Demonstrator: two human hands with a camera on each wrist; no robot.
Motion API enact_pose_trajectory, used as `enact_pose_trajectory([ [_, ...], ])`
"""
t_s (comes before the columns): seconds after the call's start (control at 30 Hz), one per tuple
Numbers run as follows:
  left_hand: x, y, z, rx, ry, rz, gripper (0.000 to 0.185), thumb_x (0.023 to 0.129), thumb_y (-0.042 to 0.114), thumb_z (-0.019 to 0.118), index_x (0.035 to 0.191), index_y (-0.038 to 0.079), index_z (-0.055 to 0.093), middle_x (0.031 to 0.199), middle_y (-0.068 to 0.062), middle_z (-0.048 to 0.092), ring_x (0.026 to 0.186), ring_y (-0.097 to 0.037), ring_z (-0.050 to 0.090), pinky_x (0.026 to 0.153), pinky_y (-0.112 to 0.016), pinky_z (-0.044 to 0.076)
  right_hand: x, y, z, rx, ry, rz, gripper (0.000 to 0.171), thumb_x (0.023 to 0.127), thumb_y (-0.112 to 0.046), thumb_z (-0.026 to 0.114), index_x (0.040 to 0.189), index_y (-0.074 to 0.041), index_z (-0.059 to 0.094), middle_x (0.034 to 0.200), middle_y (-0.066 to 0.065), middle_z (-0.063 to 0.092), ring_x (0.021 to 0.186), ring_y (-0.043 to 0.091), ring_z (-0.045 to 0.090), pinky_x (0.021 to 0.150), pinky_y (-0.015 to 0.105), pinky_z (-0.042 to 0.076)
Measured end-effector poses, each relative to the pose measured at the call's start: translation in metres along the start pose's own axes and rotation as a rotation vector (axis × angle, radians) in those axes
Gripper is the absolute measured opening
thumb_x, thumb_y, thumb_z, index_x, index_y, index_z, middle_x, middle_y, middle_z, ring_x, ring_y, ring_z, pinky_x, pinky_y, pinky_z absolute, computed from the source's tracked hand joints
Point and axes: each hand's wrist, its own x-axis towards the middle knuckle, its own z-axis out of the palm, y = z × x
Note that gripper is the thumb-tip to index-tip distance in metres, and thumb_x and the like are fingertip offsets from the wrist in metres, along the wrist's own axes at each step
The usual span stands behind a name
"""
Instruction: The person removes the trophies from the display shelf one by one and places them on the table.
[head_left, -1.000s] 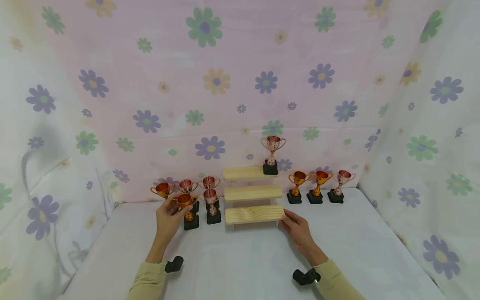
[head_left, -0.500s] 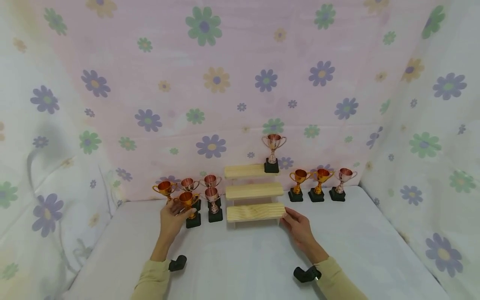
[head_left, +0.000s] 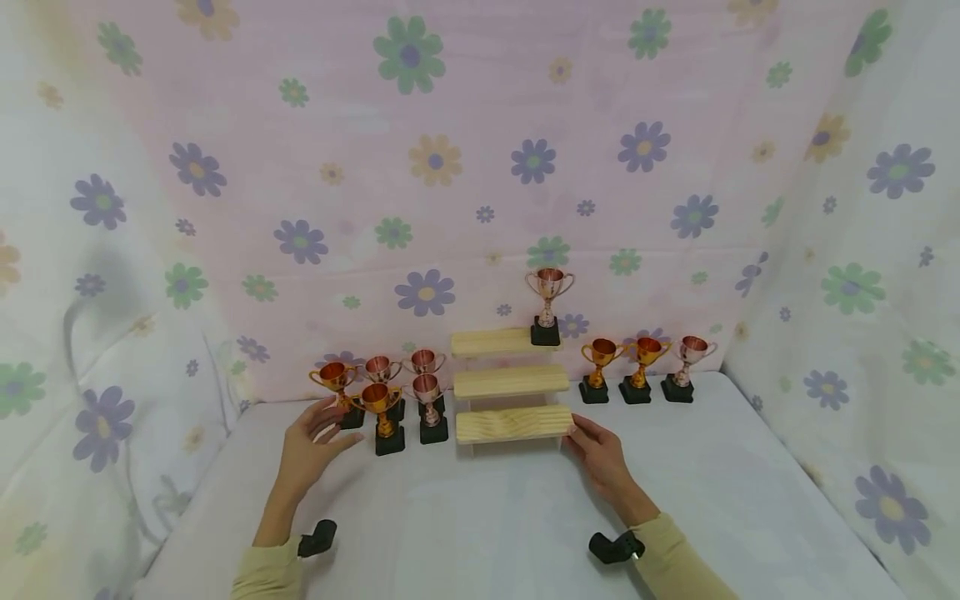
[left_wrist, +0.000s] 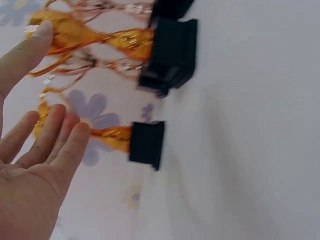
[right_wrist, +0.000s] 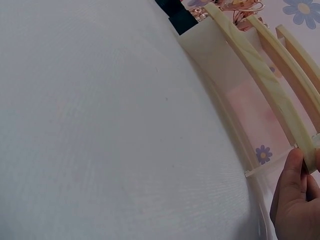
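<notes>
My left hand (head_left: 309, 450) is beside two gold trophy cups at the left, fingers apart and holding nothing. The front gold trophy (head_left: 378, 400) stands upright on its black base. Behind it is another gold trophy (left_wrist: 112, 137), partly covered by my fingertips in the left wrist view. Rose-gold trophies, one of them (head_left: 427, 392) in front, stand just to their right. My right hand (head_left: 600, 462) pinches the right end of the lowest step of a three-step wooden display stand (head_left: 513, 425), thumb and fingers around the board (right_wrist: 272, 95).
One rose-gold trophy (head_left: 547, 292) stands at the right end of the top step. To the stand's right are two gold trophies, one (head_left: 600, 358) nearest the stand, and a rose-gold trophy (head_left: 686, 358). Flowered cloth (head_left: 480, 167) encloses the white table (head_left: 480, 525).
My left hand has let go of the front gold trophy and drawn back to the left. The trophy stays standing. My right hand keeps its hold on the stand.
</notes>
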Motion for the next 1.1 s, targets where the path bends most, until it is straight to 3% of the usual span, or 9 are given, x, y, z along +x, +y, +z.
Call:
enact_pose_trajectory([
  [0.07, -0.001, 0.006, -0.009, 0.027, 0.018, 0.012, 0.083, 0.086, 0.014, 0.084, 0.154, 0.001, 0.037, 0.145, -0.024, 0.053, 0.134, -0.036, 0.051, 0.106, -0.029, 0.045, 0.0, 0.0, 0.0, 0.003, -0.004, -0.002, 0.044, 0.108, -0.006, 0.048, 0.15, 0.006, 0.041, 0.15, 0.027, 0.044, 0.122, 0.02, 0.059, 0.105, 0.03, 0.051],
  [0.17, -0.001, 0.016, -0.02, 0.055, 0.06, 0.048, 0.08, 0.086, 0.015, 0.083, 0.152, 0.002, 0.04, 0.143, -0.02, 0.056, 0.127, -0.021, 0.057, 0.104, -0.021, 0.047, 0.0, 0.0, 0.0, 0.004, -0.005, -0.004, 0.044, 0.108, -0.006, 0.048, 0.149, 0.007, 0.041, 0.149, 0.027, 0.045, 0.121, 0.019, 0.059, 0.103, 0.028, 0.052],
  [0.33, 0.002, 0.04, -0.023, -0.023, 0.158, 0.158, 0.066, 0.085, 0.004, 0.082, 0.143, -0.001, 0.052, 0.13, -0.005, 0.063, 0.111, 0.003, 0.059, 0.096, -0.012, 0.05, 0.0, -0.001, 0.0, 0.009, 0.006, 0.006, 0.044, 0.107, -0.005, 0.048, 0.149, 0.007, 0.041, 0.149, 0.027, 0.045, 0.121, 0.019, 0.059, 0.102, 0.027, 0.053],
  [0.47, 0.009, 0.068, -0.012, -0.154, 0.253, 0.279, 0.052, 0.083, -0.009, 0.079, 0.131, -0.006, 0.061, 0.119, 0.0, 0.067, 0.11, -0.007, 0.065, 0.096, -0.015, 0.053, 0.0, -0.002, 0.0, 0.015, 0.009, 0.01, 0.044, 0.107, -0.004, 0.048, 0.149, 0.007, 0.041, 0.149, 0.027, 0.045, 0.119, 0.018, 0.059, 0.1, 0.026, 0.054],
  [0.57, 0.016, 0.091, 0.002, -0.249, 0.27, 0.39, 0.045, 0.082, -0.015, 0.076, 0.124, -0.012, 0.063, 0.114, -0.003, 0.069, 0.107, -0.014, 0.067, 0.096, -0.02, 0.054, 0.0, -0.002, 0.001, 0.015, 0.004, 0.008, 0.044, 0.107, -0.004, 0.048, 0.149, 0.007, 0.041, 0.149, 0.027, 0.045, 0.117, 0.016, 0.06, 0.099, 0.024, 0.054],
  [0.67, 0.025, 0.112, 0.02, -0.307, 0.22, 0.484, 0.042, 0.083, -0.018, 0.073, 0.123, -0.015, 0.062, 0.114, -0.006, 0.07, 0.106, -0.016, 0.068, 0.098, -0.024, 0.055, 0.0, -0.002, 0.001, 0.013, 0.005, 0.011, 0.044, 0.107, -0.006, 0.05, 0.149, 0.006, 0.042, 0.149, 0.027, 0.046, 0.116, 0.016, 0.061, 0.1, 0.025, 0.054],
  [0.77, 0.032, 0.131, 0.043, -0.353, 0.142, 0.522, 0.041, 0.084, -0.016, 0.073, 0.123, -0.014, 0.062, 0.117, -0.015, 0.068, 0.108, -0.016, 0.068, 0.1, -0.028, 0.054, 0.0, -0.002, 0.0, 0.01, 0.007, 0.014, 0.046, 0.107, -0.008, 0.051, 0.15, 0.006, 0.041, 0.149, 0.026, 0.045, 0.117, 0.016, 0.061, 0.102, 0.027, 0.053],
  [0.9, 0.039, 0.151, 0.078, -0.378, 0.02, 0.508, 0.042, 0.085, -0.013, 0.073, 0.126, -0.013, 0.06, 0.122, -0.029, 0.062, 0.111, -0.016, 0.066, 0.104, -0.035, 0.052, -0.001, -0.003, 0.0, 0.007, 0.014, 0.015, 0.046, 0.107, -0.009, 0.051, 0.15, 0.005, 0.041, 0.149, 0.026, 0.045, 0.117, 0.017, 0.061, 0.103, 0.028, 0.052],
  [1.1, 0.054, 0.171, 0.13, -0.387, -0.143, 0.447, 0.053, 0.087, -0.008, 0.074, 0.136, -0.009, 0.055, 0.134, -0.026, 0.059, 0.124, -0.031, 0.06, 0.11, -0.049, 0.047, 0.0, -0.002, 0.0, 0.009, 0.002, 0.005, 0.045, 0.107, -0.008, 0.051, 0.149, 0.006, 0.043, 0.149, 0.026, 0.046, 0.115, 0.016, 0.062, 0.099, 0.025, 0.055],
])
